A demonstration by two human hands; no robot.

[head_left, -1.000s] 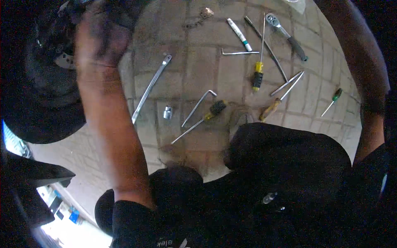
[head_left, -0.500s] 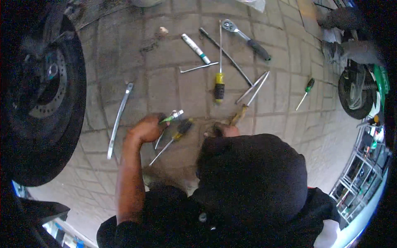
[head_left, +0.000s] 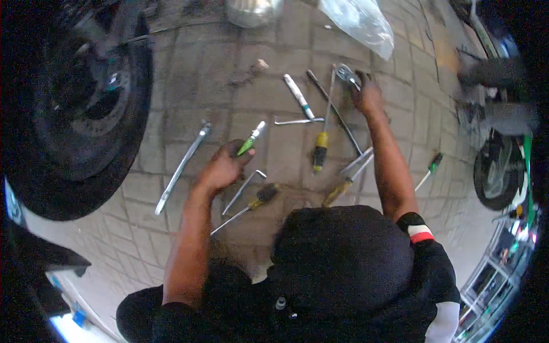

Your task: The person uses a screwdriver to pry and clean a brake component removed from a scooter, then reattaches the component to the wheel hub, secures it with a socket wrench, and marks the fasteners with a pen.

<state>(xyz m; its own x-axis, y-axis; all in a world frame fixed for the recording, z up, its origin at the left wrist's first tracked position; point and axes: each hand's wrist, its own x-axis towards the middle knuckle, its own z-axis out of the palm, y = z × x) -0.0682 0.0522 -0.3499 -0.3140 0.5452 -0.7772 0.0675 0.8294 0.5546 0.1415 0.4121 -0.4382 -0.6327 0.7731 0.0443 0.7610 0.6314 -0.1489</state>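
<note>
My left hand (head_left: 222, 170) grips a green-handled driver (head_left: 250, 141) with a silver tip, lifted a little above the paving. My right hand (head_left: 368, 94) reaches far forward, and its fingers close over the handle of a chrome ratchet (head_left: 345, 72) lying on the bricks. Between the hands lie a yellow-and-black screwdriver (head_left: 320, 150), a bent hex key (head_left: 245, 190) and a black-handled screwdriver (head_left: 260, 197). My dark cap (head_left: 343, 257) hides the ground close to me.
A black motorcycle tyre (head_left: 74, 126) fills the left. A long chrome wrench (head_left: 182, 167) lies beside it. Wooden-handled tools (head_left: 346, 183), a small green screwdriver (head_left: 430, 170), a white marker-like tool (head_left: 298, 95), a clear plastic bag (head_left: 360, 23) and another motorcycle (head_left: 497, 171) are around.
My left hand came down from the wheel to the tools and picked up the green-handled driver. My right hand stretched forward onto the ratchet.
</note>
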